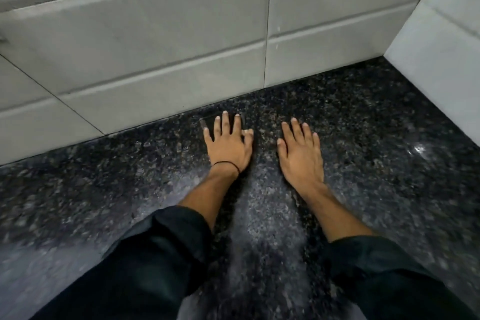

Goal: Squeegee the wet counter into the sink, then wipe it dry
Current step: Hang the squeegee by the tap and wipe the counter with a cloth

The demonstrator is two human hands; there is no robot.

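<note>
The counter (363, 125) is dark speckled granite with a glossy sheen. My left hand (228, 143) lies flat on it, palm down, fingers spread, close to the back wall; a thin black band circles its wrist. My right hand (301, 153) rests flat beside it, palm down, fingers apart, a short gap between the two. Neither hand holds anything. Dark rolled sleeves cover both forearms. No squeegee, cloth or sink is in view.
A grey tiled wall (161, 41) runs along the back of the counter. A second tiled wall (441, 54) closes the right side and forms a corner at the far right. A bright reflection (419, 149) shines on the counter at the right.
</note>
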